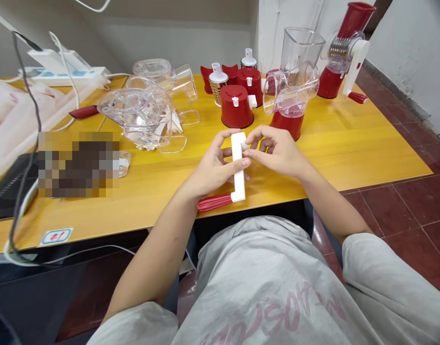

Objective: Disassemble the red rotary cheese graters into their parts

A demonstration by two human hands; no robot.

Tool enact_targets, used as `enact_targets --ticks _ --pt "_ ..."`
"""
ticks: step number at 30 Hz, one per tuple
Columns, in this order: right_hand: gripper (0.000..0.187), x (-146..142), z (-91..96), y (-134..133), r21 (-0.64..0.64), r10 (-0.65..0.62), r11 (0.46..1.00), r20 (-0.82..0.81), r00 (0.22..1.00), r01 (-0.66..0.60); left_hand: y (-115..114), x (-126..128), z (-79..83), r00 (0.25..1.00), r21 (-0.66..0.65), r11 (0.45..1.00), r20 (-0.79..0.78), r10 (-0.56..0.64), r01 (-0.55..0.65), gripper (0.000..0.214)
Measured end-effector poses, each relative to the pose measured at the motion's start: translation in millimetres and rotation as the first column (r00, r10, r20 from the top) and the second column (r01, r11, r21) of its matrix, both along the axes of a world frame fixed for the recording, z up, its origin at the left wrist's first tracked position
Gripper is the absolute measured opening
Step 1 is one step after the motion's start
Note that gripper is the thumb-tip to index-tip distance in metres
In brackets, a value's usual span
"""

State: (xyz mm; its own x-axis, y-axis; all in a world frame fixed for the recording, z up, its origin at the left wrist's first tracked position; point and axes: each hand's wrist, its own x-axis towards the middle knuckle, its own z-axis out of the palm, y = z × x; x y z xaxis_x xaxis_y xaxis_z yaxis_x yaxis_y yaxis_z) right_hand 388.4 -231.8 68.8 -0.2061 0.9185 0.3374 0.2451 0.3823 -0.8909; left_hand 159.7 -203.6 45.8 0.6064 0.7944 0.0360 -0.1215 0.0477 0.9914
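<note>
White crank (pixel 239 181) sits gripped in the left hand (pixel 217 165), right hand (pixel 279 147) pinching its knob (pixel 244 145), near the edge of a tabletop (pixel 349 148) extending rightward.

One table (pixel 363 153), yellow wood-grain top. Floor (pixel 395 211) of dark red tiles, pale joints. White wall (pixel 413 62) at right, grey along its foot.

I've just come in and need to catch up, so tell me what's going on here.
A person at a yellow table holds a white crank in the left hand, its red handle toward the body. The right hand has its fingertips at a small white piece near the crank's far end; whether they grip it is unclear. Beyond the hands, a clear housing stands on a red base, and a machine with its crank fitted stands farther right.
</note>
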Motion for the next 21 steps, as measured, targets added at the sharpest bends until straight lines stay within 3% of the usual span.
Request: enact_targets --ticks 6,15,21 --pt "0.053 -6.5 -5.9 2.1 -0.072 -0.097 0.992 0.035 0.995 0.1 -3.2 3.8 0.0 1.0 0.036 0.999 0.026 0.01 -0.01 0.09" --pt "0.05 -9.2 -5.1 -2.1 -0.028 -0.049 0.998 0.119 0.992 0.052 1.5 1.5 -10.3 0.993 0.068 0.992 0.036 -0.111 0.108 0.074" --pt "0.035 -10.2 -2.6 -2.0 -0.006 0.006 1.0 0.146 0.989 -0.005 0.1 0.4 -9.2 0.994 0.053 0.992 0.014 -0.111 0.11 0.066"
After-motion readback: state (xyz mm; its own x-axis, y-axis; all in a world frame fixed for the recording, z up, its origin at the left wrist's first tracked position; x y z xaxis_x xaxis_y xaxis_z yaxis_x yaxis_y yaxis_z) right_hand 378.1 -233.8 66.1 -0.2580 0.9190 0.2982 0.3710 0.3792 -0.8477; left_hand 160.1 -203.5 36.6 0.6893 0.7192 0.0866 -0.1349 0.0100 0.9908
